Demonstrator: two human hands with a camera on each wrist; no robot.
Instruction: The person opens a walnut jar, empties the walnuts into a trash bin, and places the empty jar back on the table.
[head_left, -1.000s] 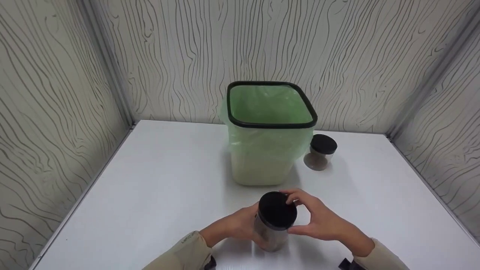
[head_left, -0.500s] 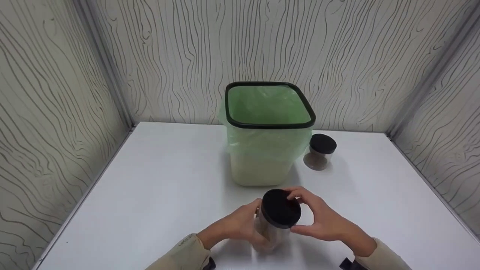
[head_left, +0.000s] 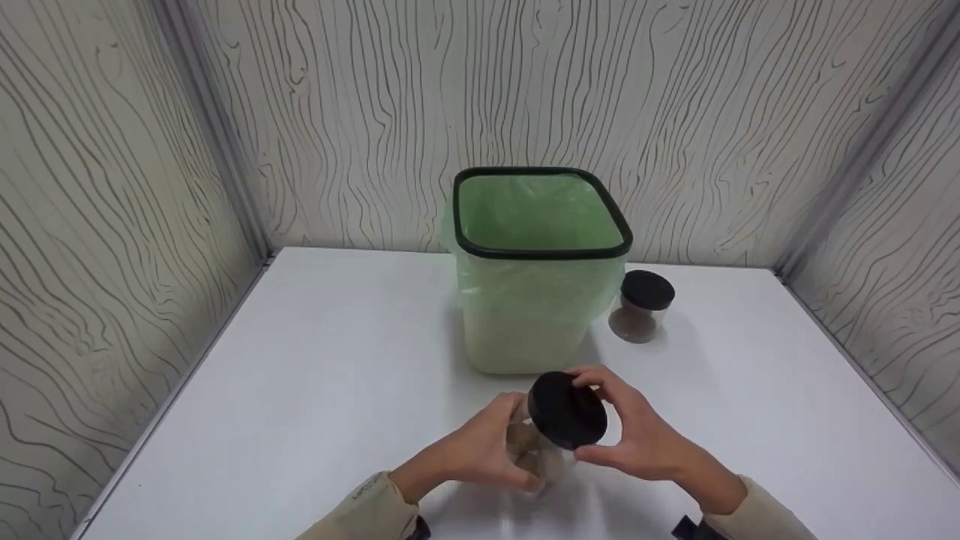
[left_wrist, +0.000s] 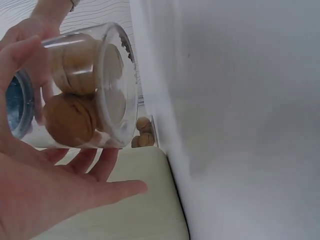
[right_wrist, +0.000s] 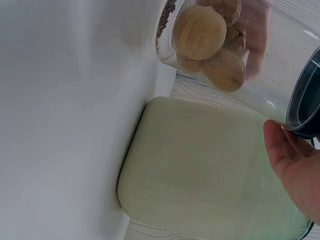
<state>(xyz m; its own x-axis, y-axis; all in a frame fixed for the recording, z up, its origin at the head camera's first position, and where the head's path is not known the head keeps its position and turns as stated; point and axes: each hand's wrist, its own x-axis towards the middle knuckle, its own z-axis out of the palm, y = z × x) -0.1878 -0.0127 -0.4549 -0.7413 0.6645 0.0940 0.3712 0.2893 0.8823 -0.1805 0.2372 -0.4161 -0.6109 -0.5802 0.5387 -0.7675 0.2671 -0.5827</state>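
Observation:
A clear jar [head_left: 553,461] with a black lid [head_left: 568,410] is held between both hands at the front of the table, leaning to the right. Round brown walnuts [right_wrist: 200,32] lie inside it, towards its base, along with dark crumbs at the bottom edge. My left hand [head_left: 484,446] grips the jar's body from the left, its fingers and thumb spread around the glass. From the right, my right hand [head_left: 645,442] pinches the lid's rim between thumb and fingers. The lid sits over the jar's mouth in the right wrist view.
Behind the hands stands a pale bin [head_left: 517,337] with a green liner and a black rim. A second black-lidded jar [head_left: 641,315], with brown walnuts inside, is beside the bin on its right. Wood-grain patterned panels [head_left: 360,127] enclose the white table [head_left: 337,330].
The jar has tipped further to the right, and its lid has moved slightly up and right. Its walnuts now show between the left hand's fingers and thumb. Both hands keep their holds.

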